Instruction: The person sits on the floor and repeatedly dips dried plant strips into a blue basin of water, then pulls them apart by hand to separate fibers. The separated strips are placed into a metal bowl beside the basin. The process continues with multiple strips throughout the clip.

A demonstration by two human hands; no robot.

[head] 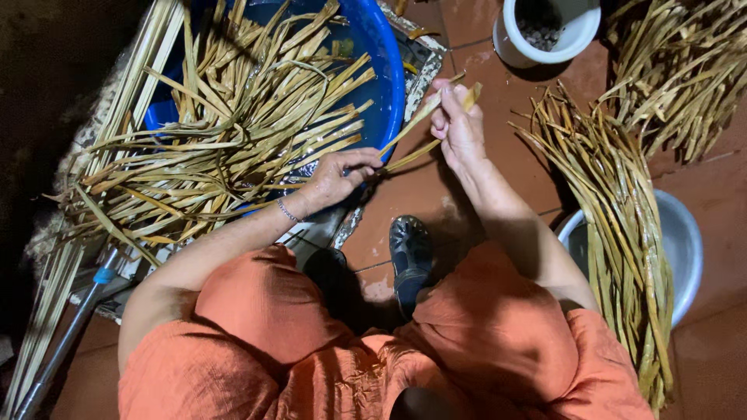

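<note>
No package, label, sign or screen shows anywhere in this view

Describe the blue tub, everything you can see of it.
The blue tub is a round, glossy basin that looks like plastic, with a thick rolled rim. It sits at the upper left on a pale mat over the tiled floor. A loose heap of dried tan strips fills it and spills over its near edge, hiding most of the inside. The left hand is just beside its rim; contact is unclear.
</note>
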